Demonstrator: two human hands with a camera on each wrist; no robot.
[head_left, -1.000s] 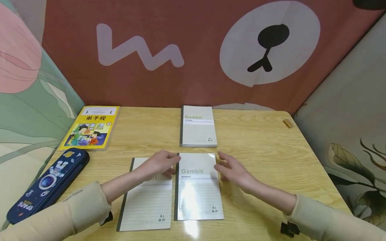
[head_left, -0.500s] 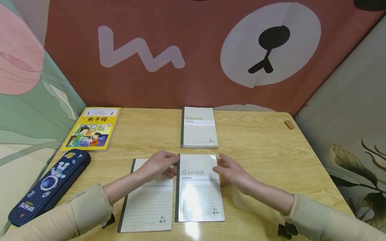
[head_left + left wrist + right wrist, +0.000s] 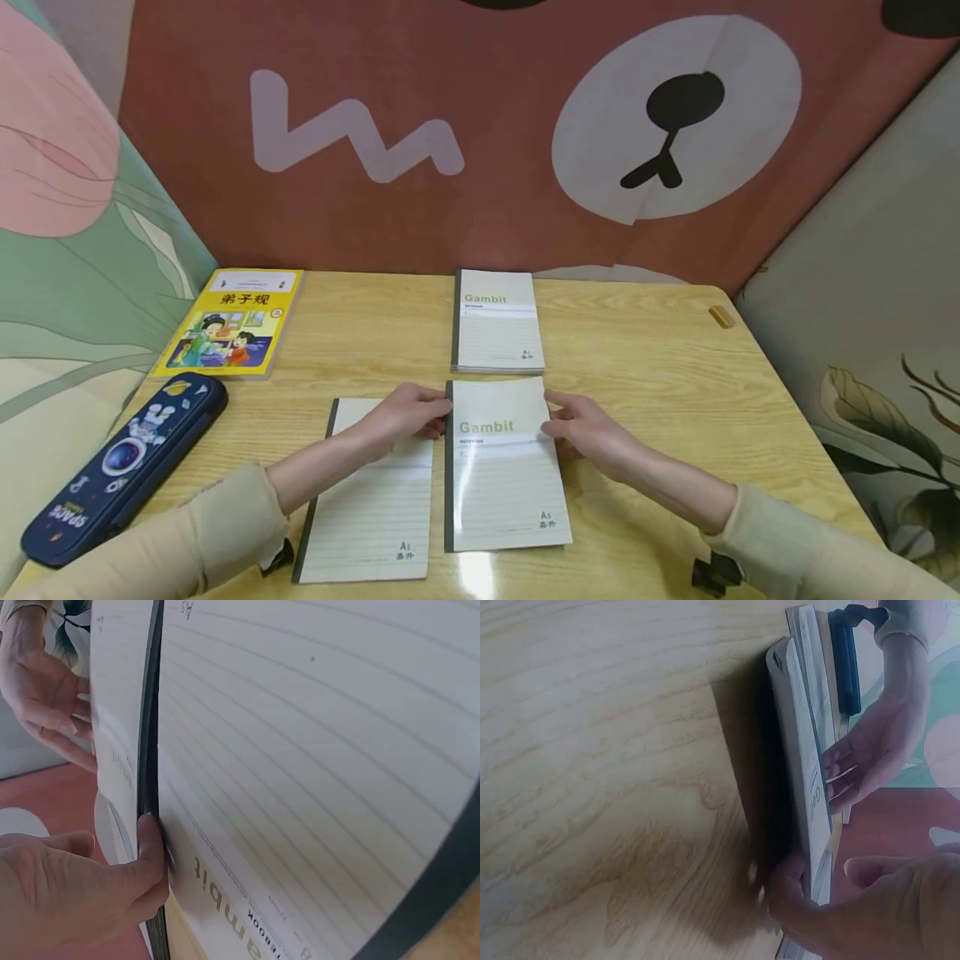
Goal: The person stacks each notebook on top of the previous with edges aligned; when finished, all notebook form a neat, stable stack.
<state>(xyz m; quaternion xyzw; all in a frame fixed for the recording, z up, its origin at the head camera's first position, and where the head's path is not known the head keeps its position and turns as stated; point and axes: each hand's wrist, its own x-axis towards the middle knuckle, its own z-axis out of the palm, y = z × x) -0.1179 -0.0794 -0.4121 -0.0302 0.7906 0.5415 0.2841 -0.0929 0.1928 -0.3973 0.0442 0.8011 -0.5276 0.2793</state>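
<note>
Both hands hold a pale Gambit notebook (image 3: pixel 504 475) with a dark spine, in the middle of the head view. It is raised slightly off the table, and the right wrist view shows a shadow beneath it. My left hand (image 3: pixel 408 414) grips the spine edge near the top. On the opposite edge, my right hand (image 3: pixel 592 433) pinches the notebook, thumb above and fingers curled under. A second notebook (image 3: pixel 367 517) lies on the table to the left, partly covered by my left hand and forearm. Behind stands a small stack of matching notebooks (image 3: pixel 498 325).
On the wooden table (image 3: pixel 637 350), a yellow book (image 3: pixel 232 325) lies at the back left. A dark blue space-themed pencil case (image 3: pixel 123 467) is in front of it. A small brown object (image 3: pixel 722 316) sits near the back right corner. A printed backdrop (image 3: pixel 375 225) rises behind.
The right-hand notebook has come up off the table, tilted a little and shifted slightly right. Both hands have closed on its edges. The other notebooks stay in place.
</note>
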